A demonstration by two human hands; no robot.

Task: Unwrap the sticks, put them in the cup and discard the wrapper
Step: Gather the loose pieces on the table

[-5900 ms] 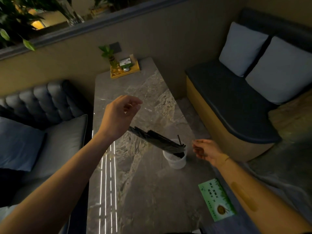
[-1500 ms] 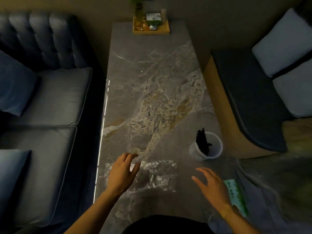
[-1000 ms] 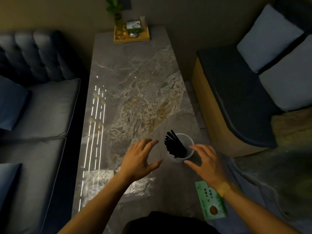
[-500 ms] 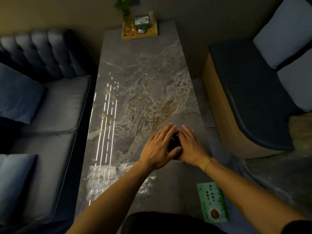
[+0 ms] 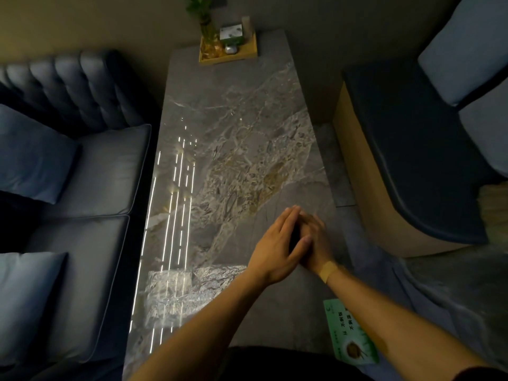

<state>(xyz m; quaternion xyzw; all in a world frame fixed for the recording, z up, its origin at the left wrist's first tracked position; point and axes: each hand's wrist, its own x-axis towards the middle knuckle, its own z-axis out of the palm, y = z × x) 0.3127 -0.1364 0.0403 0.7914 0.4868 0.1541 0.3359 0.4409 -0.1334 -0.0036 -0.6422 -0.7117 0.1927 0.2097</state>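
Note:
My left hand (image 5: 275,251) and my right hand (image 5: 316,242) are pressed together, palms facing, over the near right part of the marble table (image 5: 233,127). Between them only a dark sliver of the black sticks (image 5: 295,239) shows. Both hands close around the bundle. The white cup is hidden under my hands. The crinkled clear wrapper (image 5: 178,287) lies flat on the table, left of my left forearm and near the table's left edge, with nothing touching it.
A green printed card (image 5: 351,336) lies at the table's near right corner. A wooden tray (image 5: 228,55) with a plant and small items stands at the far end. A blue sofa (image 5: 82,188) runs along the left, a cushioned bench (image 5: 412,160) along the right.
My left hand let go of the wrapper on the table. Both hands then moved to the cup and closed around the sticks; in the last half second they pressed tighter together.

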